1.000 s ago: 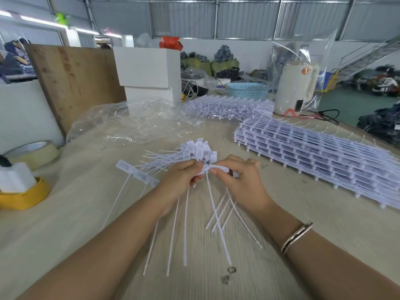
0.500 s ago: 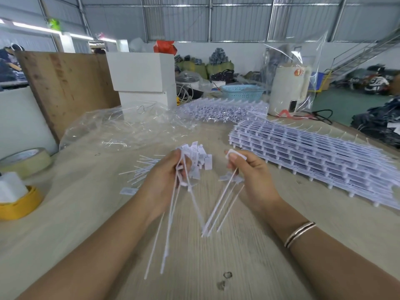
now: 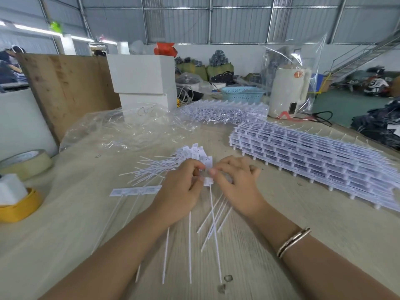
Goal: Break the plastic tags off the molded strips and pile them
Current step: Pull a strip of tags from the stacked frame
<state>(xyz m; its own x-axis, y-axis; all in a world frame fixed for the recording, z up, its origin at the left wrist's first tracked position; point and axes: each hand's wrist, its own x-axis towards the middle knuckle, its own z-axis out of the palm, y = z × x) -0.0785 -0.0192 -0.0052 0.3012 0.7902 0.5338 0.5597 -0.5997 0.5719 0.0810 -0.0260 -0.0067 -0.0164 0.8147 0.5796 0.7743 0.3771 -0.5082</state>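
Observation:
At the table's middle my left hand [image 3: 181,189] and my right hand [image 3: 236,185] meet fingertip to fingertip. Between them they pinch the white heads of a short strip of plastic tags [image 3: 208,181], whose long thin tails hang down toward me over the table. Just behind the hands lies a pile of loose tags [image 3: 173,163], heads to the right and tails fanned to the left. A short strip of joined tags [image 3: 135,191] lies flat to the left of my left hand. A large stack of whole molded strips [image 3: 313,156] covers the table's right side.
A crumpled clear plastic bag [image 3: 121,131] lies at the back left, with another heap of strips [image 3: 225,111] behind it. A tape roll [image 3: 26,161] and a yellow tray [image 3: 19,208] sit at the left edge. White boxes [image 3: 142,79], a blue basket [image 3: 242,94] and a white jug [image 3: 287,92] stand at the back.
My hands, apart and raised half a second ago, have come back together low over the table. The tag tails now hang between them again.

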